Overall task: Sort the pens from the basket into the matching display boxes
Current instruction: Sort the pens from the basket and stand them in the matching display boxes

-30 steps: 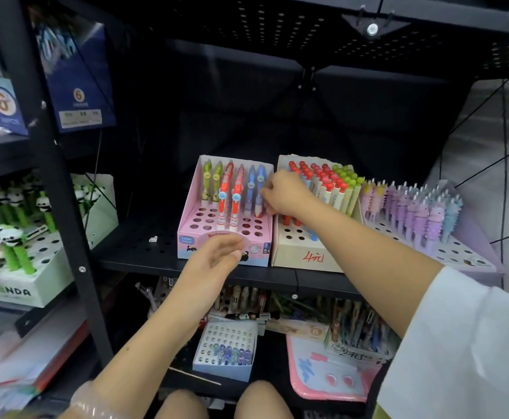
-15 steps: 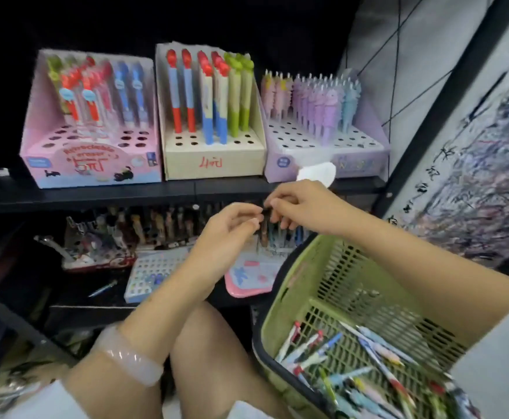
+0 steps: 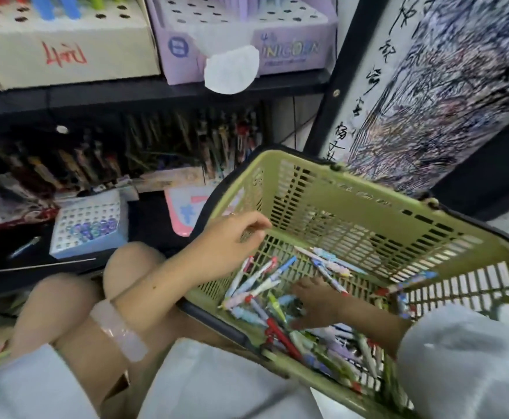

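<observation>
Down on the green basket (image 3: pixel 365 204) floor, the right hand (image 3: pixel 316 300) spreads its fingers over loose pens (image 3: pixel 256 281); the left hand (image 3: pixel 232 237), fingers loosely curled, hovers at the basket's left rim.

Left hand (image 3: pixel 232 237) raised, fingers loosely curled, thumb meeting fingertips, apparently holding nothing. Pale bangle on left wrist. Right hand (image 3: pixel 316 306) reaching low, palm down, fingers spread; grip hard to judge through blur. White sleeve on right forearm. Bare knees bent.
</observation>
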A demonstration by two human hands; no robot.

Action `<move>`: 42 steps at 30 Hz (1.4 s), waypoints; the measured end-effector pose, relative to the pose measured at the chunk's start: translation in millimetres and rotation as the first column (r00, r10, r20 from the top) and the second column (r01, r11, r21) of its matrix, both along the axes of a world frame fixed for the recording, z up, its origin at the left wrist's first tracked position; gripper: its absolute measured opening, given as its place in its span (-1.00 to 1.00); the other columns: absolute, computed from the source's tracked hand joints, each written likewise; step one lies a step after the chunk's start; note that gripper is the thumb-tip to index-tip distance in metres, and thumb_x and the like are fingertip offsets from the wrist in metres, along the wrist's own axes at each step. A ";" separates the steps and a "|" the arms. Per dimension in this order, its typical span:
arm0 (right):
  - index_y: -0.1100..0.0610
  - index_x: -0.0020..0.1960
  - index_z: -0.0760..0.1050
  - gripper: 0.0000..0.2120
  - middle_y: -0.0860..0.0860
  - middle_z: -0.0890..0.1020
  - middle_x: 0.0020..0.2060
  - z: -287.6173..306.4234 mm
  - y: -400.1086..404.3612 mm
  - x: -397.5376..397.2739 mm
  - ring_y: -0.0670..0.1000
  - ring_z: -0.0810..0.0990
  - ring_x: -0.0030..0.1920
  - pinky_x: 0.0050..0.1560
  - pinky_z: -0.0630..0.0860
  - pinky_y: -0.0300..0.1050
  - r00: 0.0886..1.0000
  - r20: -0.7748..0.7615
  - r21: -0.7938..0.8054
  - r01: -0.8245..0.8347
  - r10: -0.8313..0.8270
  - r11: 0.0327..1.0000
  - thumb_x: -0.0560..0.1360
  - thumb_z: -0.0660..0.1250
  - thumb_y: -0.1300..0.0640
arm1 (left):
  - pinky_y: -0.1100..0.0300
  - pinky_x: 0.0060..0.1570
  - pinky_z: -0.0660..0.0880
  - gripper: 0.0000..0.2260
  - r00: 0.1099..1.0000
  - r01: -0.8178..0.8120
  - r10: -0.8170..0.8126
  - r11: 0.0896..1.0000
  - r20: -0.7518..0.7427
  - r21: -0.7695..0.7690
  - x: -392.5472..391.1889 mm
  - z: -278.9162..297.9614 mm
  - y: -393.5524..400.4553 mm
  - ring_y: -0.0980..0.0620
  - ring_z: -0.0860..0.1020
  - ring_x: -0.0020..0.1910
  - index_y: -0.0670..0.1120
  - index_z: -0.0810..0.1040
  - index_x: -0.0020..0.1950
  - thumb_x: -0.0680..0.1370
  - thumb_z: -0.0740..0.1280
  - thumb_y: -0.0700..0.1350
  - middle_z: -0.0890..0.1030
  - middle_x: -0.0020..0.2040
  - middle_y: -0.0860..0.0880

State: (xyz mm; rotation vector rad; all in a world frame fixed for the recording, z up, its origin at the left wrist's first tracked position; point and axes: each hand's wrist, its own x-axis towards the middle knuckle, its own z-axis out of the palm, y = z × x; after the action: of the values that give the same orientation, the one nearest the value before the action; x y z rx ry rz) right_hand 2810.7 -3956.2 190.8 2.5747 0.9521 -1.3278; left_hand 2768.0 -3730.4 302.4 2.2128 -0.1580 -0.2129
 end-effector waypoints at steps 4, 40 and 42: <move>0.07 0.51 -0.02 -0.08 0.05 0.15 0.43 -12.4 -5.3 -24.9 0.14 0.16 0.41 0.37 0.17 0.12 0.986 0.163 0.028 -0.050 0.045 0.998 0.36 0.35 -0.28 | 0.41 0.04 0.36 -0.81 1.000 0.003 -0.004 1.000 0.016 0.019 -0.9 -2.7 -1.5 0.36 0.43 0.06 0.10 0.49 0.17 0.59 0.19 -0.04 0.46 0.02 0.34; 0.18 -0.04 0.46 -0.83 0.04 0.54 -0.34 146.7 50.6 -5.2 -0.03 0.52 -0.37 -0.35 0.52 -0.17 0.260 -0.915 0.358 0.876 -0.309 -0.324 0.50 0.15 0.36 | 0.23 0.14 0.43 -0.61 0.853 -0.250 -0.109 0.773 -0.510 -0.584 -13.9 15.7 -65.5 0.20 0.47 0.06 0.23 0.25 0.23 0.52 0.32 -0.08 0.49 0.04 0.23; 0.17 -0.05 0.43 -0.89 0.04 0.54 -0.31 148.6 55.1 -6.4 -0.03 0.54 -0.35 -0.36 0.53 -0.16 0.306 -0.877 0.432 0.840 -0.370 -0.329 0.51 0.19 0.34 | 0.37 -0.27 0.47 -0.68 0.850 -0.331 -0.055 0.718 -0.524 -0.613 -13.8 17.5 -69.2 0.20 0.55 -0.19 0.12 0.41 0.17 0.51 0.30 -0.22 0.59 -0.13 0.13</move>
State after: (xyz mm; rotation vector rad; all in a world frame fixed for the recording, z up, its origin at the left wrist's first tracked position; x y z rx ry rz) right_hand 2804.3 -3901.1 339.4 4.5420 -0.2347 -1.9145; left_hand 2754.2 -3799.6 319.9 1.3423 0.2124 -0.5535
